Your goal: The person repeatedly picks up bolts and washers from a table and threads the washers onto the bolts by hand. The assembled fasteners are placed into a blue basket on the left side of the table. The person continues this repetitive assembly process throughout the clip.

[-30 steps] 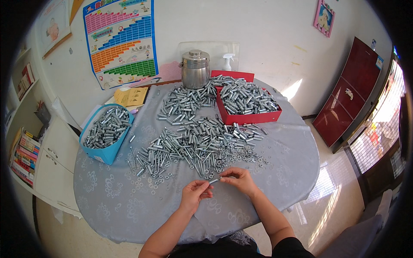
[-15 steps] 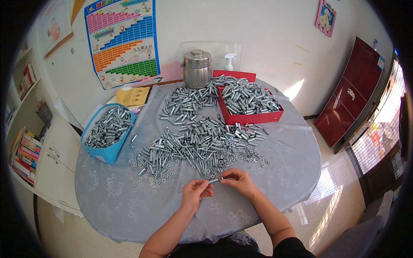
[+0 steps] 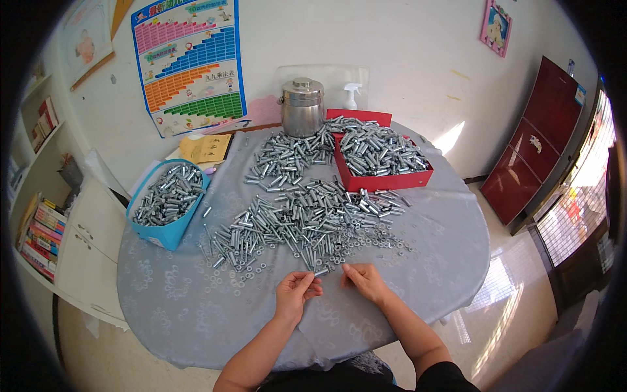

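Note:
My left hand [image 3: 297, 294] rests on the grey tablecloth [image 3: 196, 307] with thumb and fingers pinched on the end of a small silver bolt [image 3: 322, 270]. My right hand [image 3: 364, 282] lies just to its right, apart from the bolt. Its fingers are curled and the tips touch the cloth beside loose washers [image 3: 366, 251]. Whether it holds a washer is too small to tell. Right above both hands spreads a big loose pile of silver bolts and sleeves [image 3: 300, 219].
A blue basket [image 3: 168, 232] of metal parts stands at the left edge. A red tray [image 3: 382, 179] heaped with parts, a steel pot [image 3: 302, 108] and a spray bottle [image 3: 351, 97] stand at the back. White cabinet [image 3: 85, 248] at left, red cabinet [image 3: 535, 144] at right.
Both hands held the bolt between them before. Now my right hand has let go and dropped to the cloth, and the hands sit slightly apart.

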Demonstrator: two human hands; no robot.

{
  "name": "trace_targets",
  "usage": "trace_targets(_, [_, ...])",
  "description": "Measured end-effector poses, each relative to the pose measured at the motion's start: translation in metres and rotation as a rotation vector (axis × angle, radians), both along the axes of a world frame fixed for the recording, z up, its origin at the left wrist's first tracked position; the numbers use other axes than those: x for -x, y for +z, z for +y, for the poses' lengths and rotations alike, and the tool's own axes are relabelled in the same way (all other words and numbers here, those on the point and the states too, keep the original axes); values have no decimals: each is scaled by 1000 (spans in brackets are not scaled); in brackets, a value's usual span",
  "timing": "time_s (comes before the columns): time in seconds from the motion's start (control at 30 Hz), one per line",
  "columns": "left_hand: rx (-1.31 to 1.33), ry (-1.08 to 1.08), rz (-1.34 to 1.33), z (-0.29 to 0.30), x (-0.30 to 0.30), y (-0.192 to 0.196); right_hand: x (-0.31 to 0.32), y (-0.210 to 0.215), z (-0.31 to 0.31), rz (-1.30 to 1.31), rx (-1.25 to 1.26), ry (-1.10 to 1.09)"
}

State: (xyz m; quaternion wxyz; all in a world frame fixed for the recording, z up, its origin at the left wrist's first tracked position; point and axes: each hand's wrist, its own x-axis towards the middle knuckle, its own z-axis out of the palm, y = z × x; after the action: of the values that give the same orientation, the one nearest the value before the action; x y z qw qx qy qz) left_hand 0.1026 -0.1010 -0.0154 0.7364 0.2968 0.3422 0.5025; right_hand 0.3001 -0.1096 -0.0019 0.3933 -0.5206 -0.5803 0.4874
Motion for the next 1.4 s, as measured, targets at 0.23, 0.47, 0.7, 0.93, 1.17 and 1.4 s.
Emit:
trace_targets(0.23, [-11, 7, 6, 0, 0, -1, 0, -1, -1, 66, 2, 1])
trace_targets(0.47, [-35, 39, 28, 1, -2, -1, -1, 0, 0, 101, 53, 5])
trace_targets(0.7, [-23, 190, 44, 6, 7, 5, 1, -4, 0, 66, 60, -9])
trace_targets(0.93, [-76, 602, 63, 60, 76, 30, -3, 0, 2, 61, 8, -174])
trace_targets(1.17, [-539, 856, 487, 186, 224, 85, 2, -1, 3, 73, -24, -184])
trace_targets(1.4, [-665, 806, 1087, 188, 246, 68, -2, 1, 3, 37, -26, -206])
